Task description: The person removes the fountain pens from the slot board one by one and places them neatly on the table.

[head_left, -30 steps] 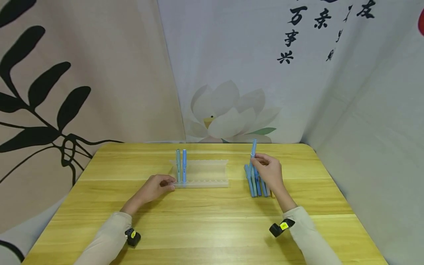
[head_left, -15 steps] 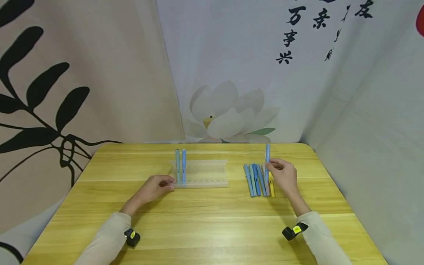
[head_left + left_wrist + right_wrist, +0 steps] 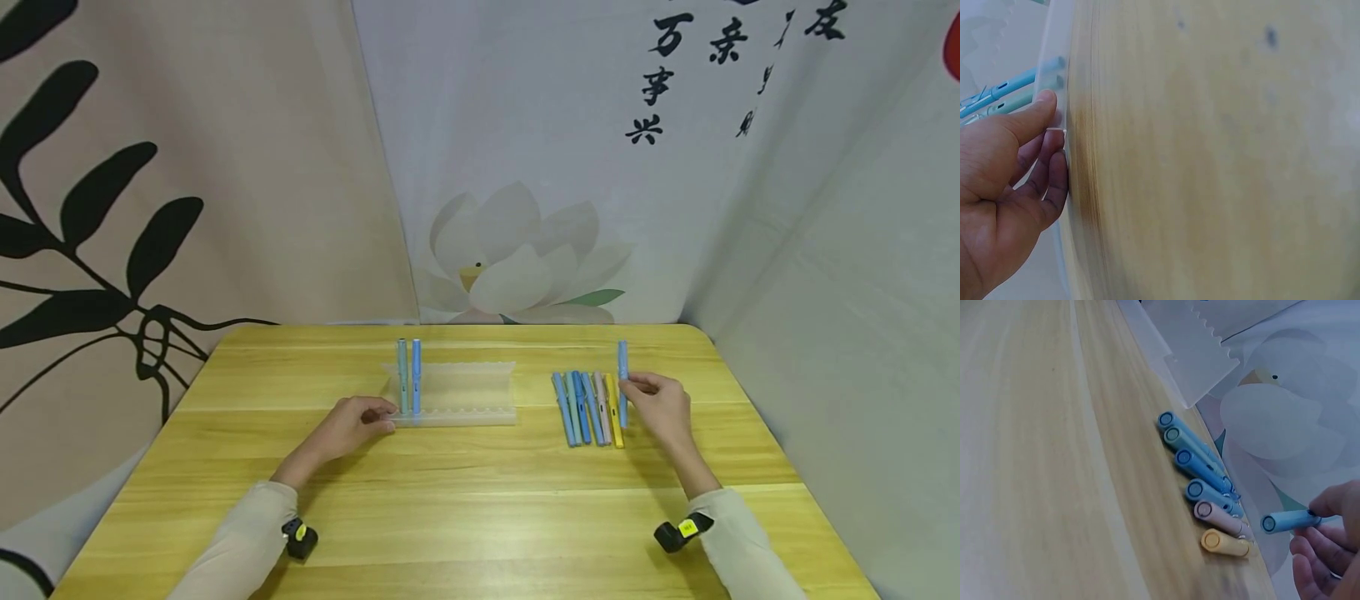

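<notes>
My left hand (image 3: 362,418) pinches the left front corner of a clear plastic pen rack (image 3: 465,418), thumb above and fingertips at its edge. In the rack's left slots stand a green pen (image 3: 403,375) and a blue pen (image 3: 417,375), side by side. My right hand (image 3: 663,408) pinches a light blue pen (image 3: 623,367) between thumb and fingers, just right of a row of pens on the table. In the right wrist view this light blue pen (image 3: 1286,521) is held apart from the row, its round end toward the camera.
The row holds several pens, with a light blue pen (image 3: 562,408) at its left, a pink pen (image 3: 602,408) and a yellow pen (image 3: 614,412) at its right. They lie on the wooden table (image 3: 480,508). A printed cloth (image 3: 525,150) hangs behind the table's back edge.
My right hand has carried the light blue pen rightward and lower, from over the row to its right side, uncovering the yellow pen. My left hand and the rack have stayed put.
</notes>
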`<state>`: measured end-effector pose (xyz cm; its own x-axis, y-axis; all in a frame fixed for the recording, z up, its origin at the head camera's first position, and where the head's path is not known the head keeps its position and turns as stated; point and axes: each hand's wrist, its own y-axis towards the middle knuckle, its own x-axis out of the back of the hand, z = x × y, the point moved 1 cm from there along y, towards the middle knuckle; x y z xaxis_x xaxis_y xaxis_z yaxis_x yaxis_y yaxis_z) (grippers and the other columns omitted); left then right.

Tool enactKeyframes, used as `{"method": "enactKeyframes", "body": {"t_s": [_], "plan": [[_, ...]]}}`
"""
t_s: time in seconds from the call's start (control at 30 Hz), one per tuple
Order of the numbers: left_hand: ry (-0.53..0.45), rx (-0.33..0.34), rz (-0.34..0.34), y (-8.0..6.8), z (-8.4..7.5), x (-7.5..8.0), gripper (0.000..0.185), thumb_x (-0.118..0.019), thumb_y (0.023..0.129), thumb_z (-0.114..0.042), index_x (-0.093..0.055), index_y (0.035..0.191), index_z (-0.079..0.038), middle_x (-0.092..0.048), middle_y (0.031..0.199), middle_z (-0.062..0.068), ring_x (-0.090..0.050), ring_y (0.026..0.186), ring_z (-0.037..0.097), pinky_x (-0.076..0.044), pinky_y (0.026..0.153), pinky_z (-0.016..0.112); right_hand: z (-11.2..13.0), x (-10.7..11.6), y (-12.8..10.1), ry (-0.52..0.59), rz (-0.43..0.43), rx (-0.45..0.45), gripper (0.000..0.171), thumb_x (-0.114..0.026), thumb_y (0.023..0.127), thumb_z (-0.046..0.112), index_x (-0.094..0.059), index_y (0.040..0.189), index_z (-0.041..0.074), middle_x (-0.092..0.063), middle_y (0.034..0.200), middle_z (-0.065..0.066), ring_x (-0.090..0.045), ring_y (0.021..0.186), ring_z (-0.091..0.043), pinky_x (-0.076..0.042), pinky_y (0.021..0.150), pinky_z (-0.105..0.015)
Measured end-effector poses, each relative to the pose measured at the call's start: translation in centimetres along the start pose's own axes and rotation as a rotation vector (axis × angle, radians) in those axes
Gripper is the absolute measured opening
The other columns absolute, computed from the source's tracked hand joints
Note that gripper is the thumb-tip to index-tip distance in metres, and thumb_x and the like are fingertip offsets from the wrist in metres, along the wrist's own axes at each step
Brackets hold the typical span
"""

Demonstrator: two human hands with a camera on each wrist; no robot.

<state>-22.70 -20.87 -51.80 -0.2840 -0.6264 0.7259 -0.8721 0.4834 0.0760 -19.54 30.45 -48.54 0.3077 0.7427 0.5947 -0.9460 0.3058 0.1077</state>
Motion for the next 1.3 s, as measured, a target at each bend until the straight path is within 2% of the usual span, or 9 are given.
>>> {"method": "enactKeyframes", "body": {"t_s": [0.37,0.73,1.3], "plan": [[-0.001,0.000,0.001,0.0,0.2,0.0,0.023,-0.071,0.098,-0.015,-0.074,0.118,-0.004,-0.075,0.107,0.004,-0.067,0.095,0.016,-0.055,0.085,0.035,-1.5,0.2,-0.2,-0.036,0.037,-0.028,0.039,-0.069,0.098,0.033,-0.074,0.120,0.001,-0.076,0.107,-0.015,-0.071,0.091,-0.023,-0.053,0.071,-0.025],[0.008,0.003,-0.004,0.0,0.0,0.0,0.024,-0.071,0.098,-0.016,-0.074,0.118,-0.005,-0.074,0.108,0.005,-0.067,0.096,0.016,-0.055,0.086,0.037,-2.1,0.1,-0.2,-0.075,0.020,-0.029,0.035,-0.071,0.096,0.026,-0.075,0.116,-0.002,-0.076,0.103,-0.018,-0.072,0.086,-0.027,-0.054,0.065,-0.027],[0.002,0.002,-0.001,0.1,0.4,-0.1,0.023,-0.072,0.097,-0.017,-0.075,0.116,-0.006,-0.075,0.107,0.003,-0.067,0.095,0.015,-0.055,0.086,0.037,-2.9,-0.5,-0.2,-0.154,0.027,-0.060,0.031,-0.073,0.094,0.027,-0.078,0.109,0.001,-0.077,0.098,-0.016,-0.071,0.084,-0.027,-0.054,0.066,-0.033]]}}
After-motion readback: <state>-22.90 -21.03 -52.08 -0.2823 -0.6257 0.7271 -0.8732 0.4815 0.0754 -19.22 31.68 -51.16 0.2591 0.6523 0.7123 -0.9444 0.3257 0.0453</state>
